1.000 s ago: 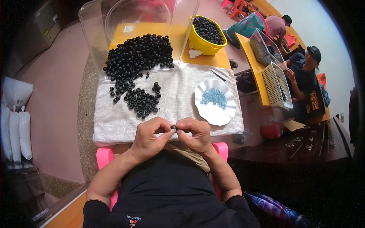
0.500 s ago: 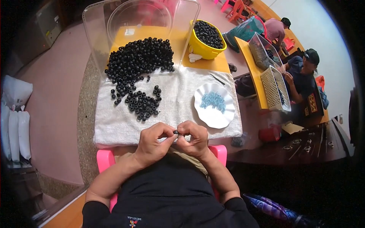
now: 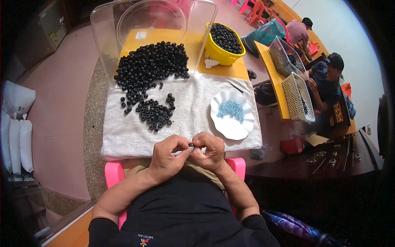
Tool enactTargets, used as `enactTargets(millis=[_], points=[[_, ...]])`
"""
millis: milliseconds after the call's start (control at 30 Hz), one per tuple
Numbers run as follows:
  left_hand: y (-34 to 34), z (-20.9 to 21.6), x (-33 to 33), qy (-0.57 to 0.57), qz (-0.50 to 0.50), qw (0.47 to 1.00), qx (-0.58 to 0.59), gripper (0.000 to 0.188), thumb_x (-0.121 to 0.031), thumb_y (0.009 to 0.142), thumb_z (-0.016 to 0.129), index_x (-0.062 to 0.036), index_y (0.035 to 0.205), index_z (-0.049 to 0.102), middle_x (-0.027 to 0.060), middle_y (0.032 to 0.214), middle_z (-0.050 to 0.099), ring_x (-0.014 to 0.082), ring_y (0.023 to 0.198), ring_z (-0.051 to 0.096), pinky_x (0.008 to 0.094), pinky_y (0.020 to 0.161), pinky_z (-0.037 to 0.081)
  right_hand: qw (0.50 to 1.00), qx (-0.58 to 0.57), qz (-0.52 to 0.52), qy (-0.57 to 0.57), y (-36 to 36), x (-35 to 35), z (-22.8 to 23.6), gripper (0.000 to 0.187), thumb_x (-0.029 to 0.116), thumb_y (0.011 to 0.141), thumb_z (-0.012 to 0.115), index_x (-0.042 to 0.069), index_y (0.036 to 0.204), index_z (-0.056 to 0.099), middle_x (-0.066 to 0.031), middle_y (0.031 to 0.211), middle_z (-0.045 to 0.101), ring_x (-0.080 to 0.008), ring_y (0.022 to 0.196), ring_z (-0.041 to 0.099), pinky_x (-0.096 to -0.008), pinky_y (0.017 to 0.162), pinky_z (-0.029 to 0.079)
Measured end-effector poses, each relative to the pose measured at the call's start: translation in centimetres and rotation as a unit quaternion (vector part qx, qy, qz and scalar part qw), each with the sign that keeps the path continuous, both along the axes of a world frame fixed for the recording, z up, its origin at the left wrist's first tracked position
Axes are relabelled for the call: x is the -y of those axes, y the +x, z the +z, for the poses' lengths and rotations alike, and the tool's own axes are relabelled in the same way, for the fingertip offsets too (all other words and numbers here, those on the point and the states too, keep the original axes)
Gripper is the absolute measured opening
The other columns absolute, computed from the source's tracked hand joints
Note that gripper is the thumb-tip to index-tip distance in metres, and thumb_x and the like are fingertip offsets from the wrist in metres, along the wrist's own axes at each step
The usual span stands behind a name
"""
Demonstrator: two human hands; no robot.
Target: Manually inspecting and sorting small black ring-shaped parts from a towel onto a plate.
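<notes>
Close to my body, at the towel's near edge, my two hands meet fingertip to fingertip. My left hand (image 3: 168, 154) pinches a small black bead-like piece (image 3: 191, 145) between thumb and forefinger. My right hand (image 3: 210, 151) is closed in a pinch against the same piece; whatever else its fingertips hold is hidden. Just beyond lies a loose cluster of black hollow pieces (image 3: 154, 115) on a white towel (image 3: 123, 142). To the right stands a white scalloped plate (image 3: 232, 131) bearing a heap of tiny clear-blue parts (image 3: 230, 109).
A clear plastic bin (image 3: 101, 41) lies tipped, black pieces spilling onto the towel. Behind right stands a yellow tub (image 3: 222, 57) of black pieces. A thin dark tool (image 3: 235, 86) rests by the plate. At another table, a person (image 3: 325, 82) sits near a white perforated basket (image 3: 294, 96).
Both hands stay together at nearly the same place. The black piece has shifted and turned slightly between the fingertips.
</notes>
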State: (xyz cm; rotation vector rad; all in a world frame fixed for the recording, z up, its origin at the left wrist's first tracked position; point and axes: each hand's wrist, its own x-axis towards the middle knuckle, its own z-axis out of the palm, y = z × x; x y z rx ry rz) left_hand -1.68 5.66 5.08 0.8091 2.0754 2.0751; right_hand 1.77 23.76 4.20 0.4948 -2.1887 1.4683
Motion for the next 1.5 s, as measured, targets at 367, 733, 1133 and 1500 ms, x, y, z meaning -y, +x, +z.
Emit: enactTargets(millis=[367, 733, 1133, 1500], points=[[-0.1, -0.3, 0.3, 0.011, -0.038, 0.996, 0.083, 0.009, 0.004, 0.09, 0.072, 0.0031, 0.092, 0.064, 0.0112, 0.098, 0.073, 0.0125, 0.088, 0.071, 0.0273, 0.078, 0.059, 0.999, -0.026, 0.004, 0.03, -0.2, -0.4, 0.4, 0.017, -0.002, 0.073, 0.068, -0.001, 0.085, 0.057, -0.0155, 0.079, 0.068, -0.0212, 0.058, 0.065, -0.0292, 0.055, 0.051], [-0.3, -0.5, 0.5, 0.009, -0.048, 0.991, 0.121, 0.011, 0.001, 0.093, 0.071, 0.0018, 0.102, 0.064, 0.0066, 0.099, 0.071, 0.0088, 0.085, 0.067, 0.0243, 0.076, 0.056, 0.999, 0.025, -0.016, 0.019, 0.2, 0.1, 0.6, 0.011, -0.005, 0.078, 0.066, -0.003, 0.087, 0.061, -0.0112, 0.08, 0.067, -0.0134, 0.061, 0.062, -0.0259, 0.056, 0.05], [-1.4, -0.3, 0.4, 0.005, -0.029, 0.99, 0.139, 0.015, -0.001, 0.092, 0.071, 0.0031, 0.104, 0.064, 0.0077, 0.092, 0.072, 0.0101, 0.086, 0.069, 0.0266, 0.077, 0.057, 0.993, 0.091, -0.001, 0.068, 0.1, 0.3, 1.0, 0.031, -0.007, 0.086, 0.06, -0.005, 0.117, 0.065, -0.0142, 0.093, 0.066, -0.0204, 0.079, 0.066, -0.0303, 0.07, 0.053], [-1.1, -0.9, 0.2, 0.01, 0.025, 0.997, 0.077, 0.016, 0.004, 0.09, 0.073, -0.0008, 0.086, 0.058, 0.0081, 0.098, 0.07, 0.0064, 0.083, 0.063, 0.0236, 0.074, 0.055, 0.977, 0.026, -0.054, 0.205, 0.2, 1.3, 1.9, 0.033, -0.009, 0.089, 0.06, -0.004, 0.121, 0.06, -0.0205, 0.096, 0.063, -0.0374, 0.082, 0.063, -0.0423, 0.073, 0.052]])
